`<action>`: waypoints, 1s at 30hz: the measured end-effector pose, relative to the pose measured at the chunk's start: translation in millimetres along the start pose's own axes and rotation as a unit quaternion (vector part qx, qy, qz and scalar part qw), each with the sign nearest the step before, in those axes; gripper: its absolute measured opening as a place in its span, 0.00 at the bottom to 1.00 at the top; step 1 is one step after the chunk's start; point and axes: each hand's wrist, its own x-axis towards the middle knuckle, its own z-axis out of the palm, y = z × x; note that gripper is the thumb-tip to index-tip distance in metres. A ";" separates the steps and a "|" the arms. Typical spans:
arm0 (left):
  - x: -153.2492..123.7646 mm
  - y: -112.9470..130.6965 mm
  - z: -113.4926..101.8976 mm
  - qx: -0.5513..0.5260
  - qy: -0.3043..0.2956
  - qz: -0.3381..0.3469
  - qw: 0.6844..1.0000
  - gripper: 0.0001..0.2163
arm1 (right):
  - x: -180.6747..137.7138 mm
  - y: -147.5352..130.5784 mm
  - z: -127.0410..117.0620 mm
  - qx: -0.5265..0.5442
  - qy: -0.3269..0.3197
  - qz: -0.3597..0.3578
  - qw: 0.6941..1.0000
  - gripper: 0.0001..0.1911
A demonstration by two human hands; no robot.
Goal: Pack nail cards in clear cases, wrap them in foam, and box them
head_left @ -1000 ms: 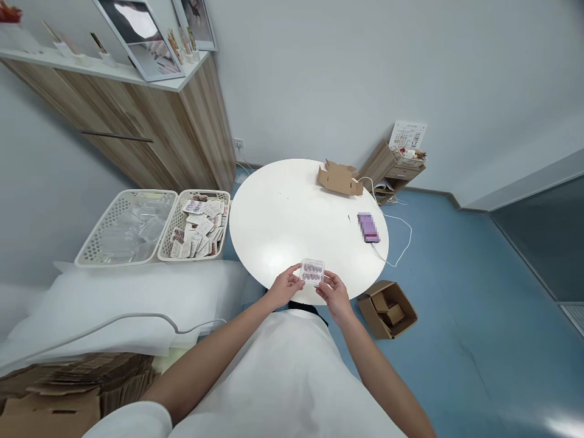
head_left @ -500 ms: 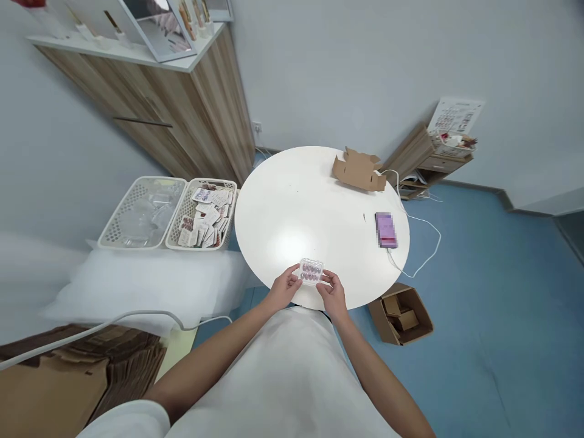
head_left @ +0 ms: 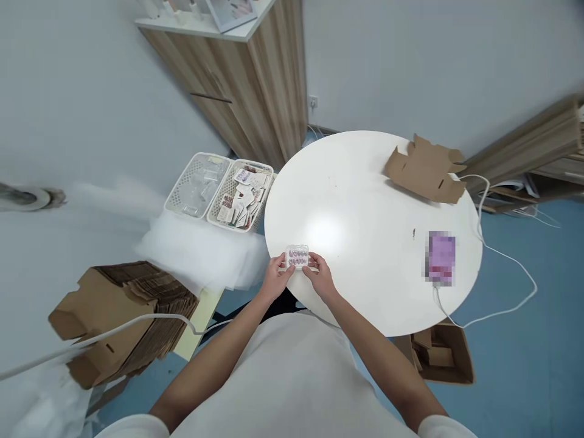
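Note:
A small clear plastic box of press-on nails (head_left: 297, 255) is held level over the near left edge of the round white table (head_left: 360, 292). Inside it, two rows of pinkish-purple nails show through the lid. My left hand (head_left: 275, 278) grips the box's left side, thumb on the near corner. On the opposite side, my right hand (head_left: 322, 280) pinches the right edge between thumb and fingers. Both hands are closed on the box.
Left of the table stand a white basket of clear plastic cases (head_left: 194, 182) and a basket of printed cards (head_left: 241, 198). White foam sheets (head_left: 205, 252) and stacked flat cardboard (head_left: 123, 310) lie nearer. An unfolded carton (head_left: 426, 170) and a blurred purple device (head_left: 441, 258) rest on the table.
The camera view has turned left, so the table and baskets appear shifted right. More of the cardboard stack shows. Both hands still hold the box of press-on nails.

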 end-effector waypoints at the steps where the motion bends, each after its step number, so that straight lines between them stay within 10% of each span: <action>1: 2.9 -0.9 -4.5 0.005 0.012 -0.008 1.000 0.24 | 5.6 0.7 5.5 -0.005 -0.013 0.002 1.000 0.25; 17: 129.1 6.9 -43.9 0.020 -0.082 -0.012 0.996 0.24 | 113.6 -12.8 75.5 -0.179 0.042 0.000 0.983 0.29; 30: 136.4 -9.6 -43.5 0.027 -0.093 0.072 0.993 0.33 | 113.6 -9.3 95.2 -0.232 0.090 -0.008 0.969 0.40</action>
